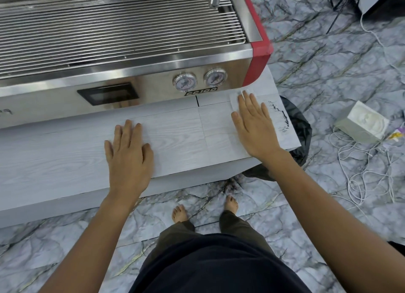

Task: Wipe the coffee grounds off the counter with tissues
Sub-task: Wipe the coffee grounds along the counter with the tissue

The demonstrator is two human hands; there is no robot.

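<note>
Right hand (255,126) lies flat, fingers spread, pressing a tissue (235,98) onto the counter (175,137) just before the espresso machine (131,51); left hand (128,154) rests flat and empty, farther from it.

Pale matt wood-grain counter (65,152); brushed, glossy steel espresso machine (153,73) with red side panel (258,58); thin white paper tissue (235,99); glossy marble-patterned floor (328,69).

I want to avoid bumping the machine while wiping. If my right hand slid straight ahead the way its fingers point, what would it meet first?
Probably the espresso machine: the right hand, flat on the tissue, points toward its red corner.
</note>
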